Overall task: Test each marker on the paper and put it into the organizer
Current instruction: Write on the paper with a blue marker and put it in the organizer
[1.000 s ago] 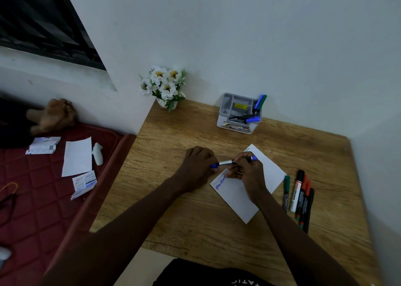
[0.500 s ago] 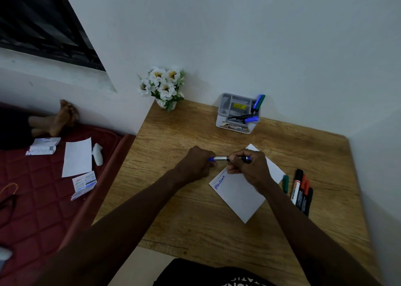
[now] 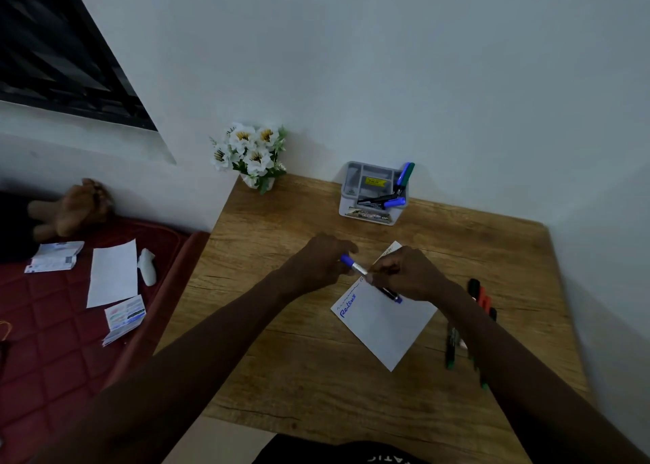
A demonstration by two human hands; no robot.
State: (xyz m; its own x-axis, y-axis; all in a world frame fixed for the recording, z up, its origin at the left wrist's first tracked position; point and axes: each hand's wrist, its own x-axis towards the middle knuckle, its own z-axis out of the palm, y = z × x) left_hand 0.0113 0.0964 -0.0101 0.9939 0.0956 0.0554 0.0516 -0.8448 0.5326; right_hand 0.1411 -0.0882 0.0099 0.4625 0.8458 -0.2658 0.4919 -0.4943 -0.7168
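1. Blue-capped marker with silver barrel (image 3: 365, 274) above white paper sheet (image 3: 385, 326); midsection hidden by fingers.
2. Right hand (image 3: 409, 275) grip closed on barrel; left hand (image 3: 322, 261) pinches cap end.
3. Grey plastic organizer (image 3: 373, 194) at counter (image 3: 281, 340) rear; spare markers (image 3: 483, 300) blurred, partly behind right forearm.

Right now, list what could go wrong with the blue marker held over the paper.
1. The blue marker sits between left hand and right hand above the white paper sheet; an uncapped tip might smear the blue writing.
2. The right forearm lies across the loose markers near the wooden table's right side and could roll them.
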